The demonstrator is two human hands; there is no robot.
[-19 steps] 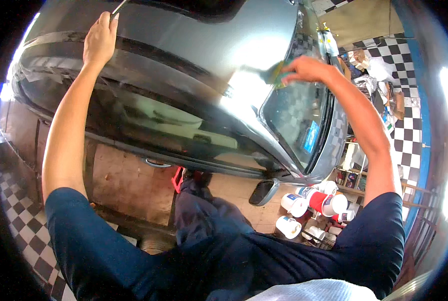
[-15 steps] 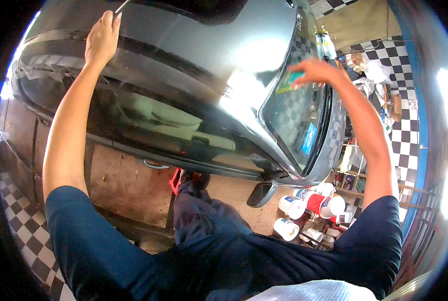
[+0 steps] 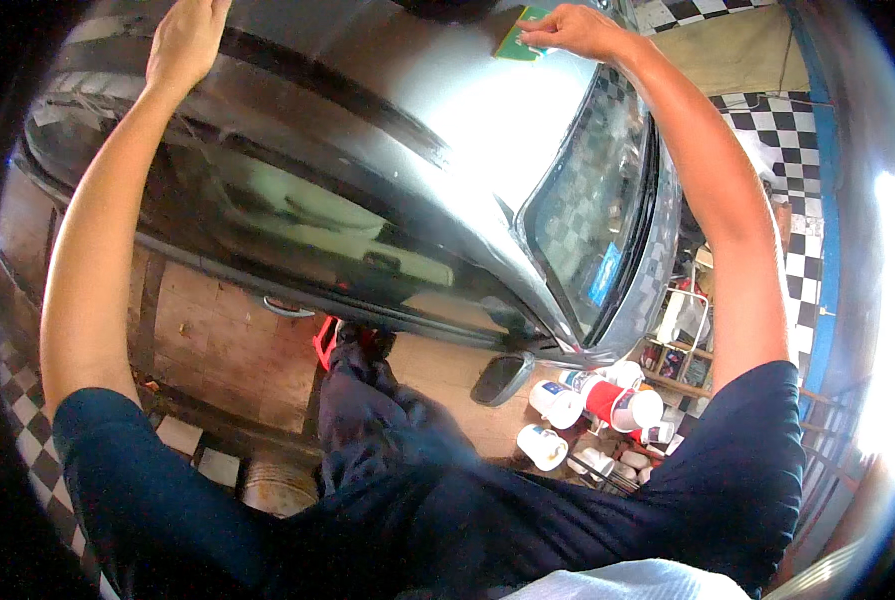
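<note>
My right hand [image 3: 579, 32] grips a flat green squeegee card [image 3: 513, 44] over the dark, glossy roof [image 3: 467, 100] of a car; the card's edge lies at or very near the surface. At the top left, my left hand [image 3: 187, 45] is over the far left part of the roof, its fingers closed together and partly cut off by the picture's edge. What they hold there is out of sight. Below the roof run the side windows [image 3: 297, 210] and, to the right, the windshield [image 3: 587, 190] with a blue sticker [image 3: 603, 275].
The side mirror [image 3: 501, 379] juts out near my legs. A red object [image 3: 325, 342] is by my feet, on brown boards. White buckets [image 3: 555, 404] and a red-banded one [image 3: 607, 400] stand right of me. A metal rack [image 3: 682, 330] is beyond them, beside checkered floor.
My right hand has swung from above the windshield up and left onto the roof with the green squeegee card. My left hand has shifted slightly up and left, and its thin pale item is now out of view.
</note>
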